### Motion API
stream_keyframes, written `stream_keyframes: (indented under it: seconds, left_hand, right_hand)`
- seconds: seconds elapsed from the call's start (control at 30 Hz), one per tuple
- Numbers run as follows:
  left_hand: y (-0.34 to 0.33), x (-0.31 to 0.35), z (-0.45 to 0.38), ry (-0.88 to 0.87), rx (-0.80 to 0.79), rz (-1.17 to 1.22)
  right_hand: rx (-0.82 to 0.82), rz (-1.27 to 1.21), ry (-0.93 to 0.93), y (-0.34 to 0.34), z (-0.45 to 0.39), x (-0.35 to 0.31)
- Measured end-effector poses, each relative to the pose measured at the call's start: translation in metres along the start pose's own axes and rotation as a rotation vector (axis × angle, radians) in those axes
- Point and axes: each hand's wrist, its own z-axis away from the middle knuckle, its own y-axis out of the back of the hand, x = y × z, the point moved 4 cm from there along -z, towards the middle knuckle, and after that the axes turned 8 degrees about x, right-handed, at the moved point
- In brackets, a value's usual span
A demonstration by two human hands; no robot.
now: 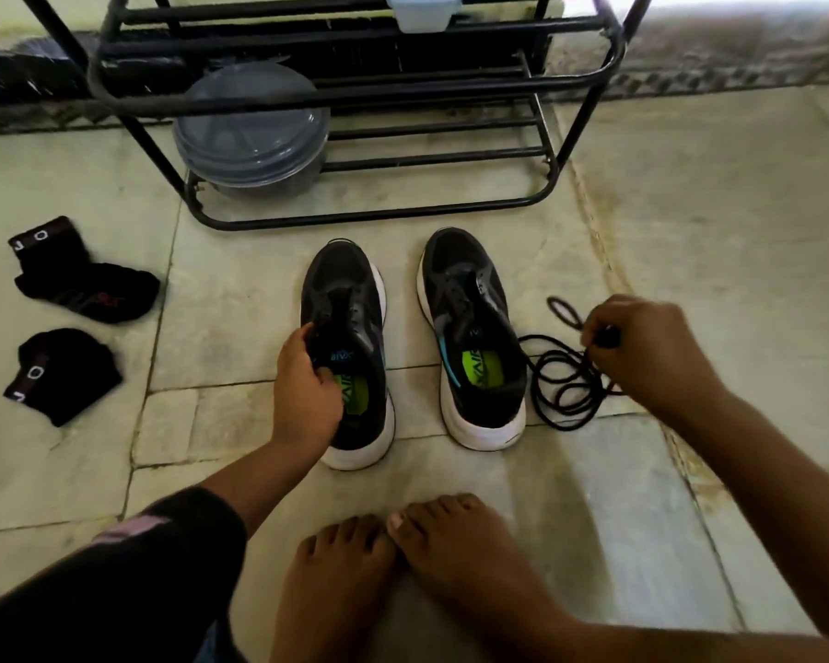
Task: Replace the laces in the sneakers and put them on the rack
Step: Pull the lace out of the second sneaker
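Black left sneaker (350,356): left hand (307,390) grip holds collar | right hand (642,346) pinches lace (565,375)

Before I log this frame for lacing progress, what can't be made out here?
Head view only:
- Lace end: hidden inside the right hand.
- Left sneaker collar: covered by the left hand.
- Right sneaker eyelets: too dark to count.
- Rack top: cut off by the frame edge.
- Tub contents: lid too cloudy.
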Motion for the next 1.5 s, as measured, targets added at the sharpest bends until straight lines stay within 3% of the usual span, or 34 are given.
stream_keyframes:
  seconds: [0.1, 0.23, 0.37, 0.5, 0.57, 0.7, 0.93, 1.1, 1.2, 1.33, 1.4, 1.5]
  left_hand:
    - [0.000, -0.002, -0.001, -0.015, -0.005, -0.006]
    - [-0.001, -0.003, -0.001, -0.033, -0.009, -0.014]
    - [-0.002, -0.003, -0.001, -0.038, -0.006, -0.014]
    - [-0.003, -0.004, -0.002, -0.032, -0.008, -0.021]
    - [-0.003, -0.004, -0.002, -0.036, -0.010, -0.025]
    - [-0.002, -0.003, -0.001, -0.043, -0.006, -0.025]
    - [-0.003, -0.001, -0.001, -0.044, -0.004, -0.034]
    - [-0.001, 0.002, 0.002, -0.037, -0.021, -0.001]
    - [0.000, 0.006, 0.008, 0.042, -0.039, 0.079]
    - [-0.001, 0.011, 0.026, 0.133, -0.085, 0.180]
    - [-0.001, 0.013, 0.032, 0.147, -0.112, 0.197]
    - [0.001, 0.011, 0.032, 0.124, -0.166, 0.172]
  right_hand:
    - [-0.081, -0.032, -0.082, -0.038, 0.007, 0.022]
    - [-0.166, 0.047, -0.043, -0.056, 0.022, 0.033]
    - [-0.064, 0.195, 0.036, -0.058, 0.036, 0.029]
    - [-0.258, 0.332, 0.121, -0.094, 0.044, 0.033]
    - [-0.273, 0.368, 0.132, -0.109, 0.049, 0.045]
    - [-0.154, 0.387, 0.042, -0.114, 0.051, 0.077]
    - [-0.134, 0.354, -0.014, -0.106, 0.052, 0.088]
    - [0.127, 0.329, 0.007, -0.072, 0.043, 0.054]
    - [0.241, 0.106, 0.018, -0.055, 0.035, 0.018]
    - [-0.030, -0.357, -0.191, -0.077, 0.022, -0.024]
    - [-0.141, -0.451, -0.309, -0.089, 0.019, -0.039]
    - [-0.201, -0.473, -0.344, -0.093, 0.017, -0.050]
